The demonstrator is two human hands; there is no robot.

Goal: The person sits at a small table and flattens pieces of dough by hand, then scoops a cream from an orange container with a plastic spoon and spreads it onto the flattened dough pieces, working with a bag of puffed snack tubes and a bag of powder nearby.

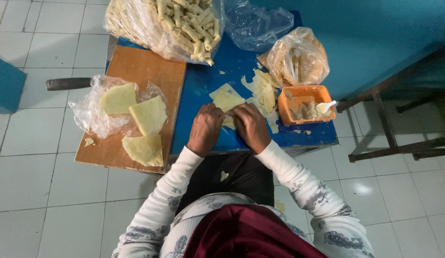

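Observation:
My left hand (205, 129) and my right hand (251, 126) lie side by side on a pale yellow pastry wrapper (226, 99) spread on the blue table (198, 91). The fingers of both hands curl over the wrapper's near edge, gripping it. What lies under the fingers is hidden. An orange tub of pale filling (306, 104) with a white spoon (326, 106) stands just right of my right hand. Loose wrapper pieces (264, 91) lie between the tub and my hands.
A wooden board (136, 71) at the left carries triangular wrapper stacks (146, 149), some on clear plastic (91, 112). A big plastic bag of finished rolls (184, 24) sits at the back, a smaller bag (299, 59) behind the tub. A dark handle (67, 83) sticks out left. A metal frame (394, 129) stands right.

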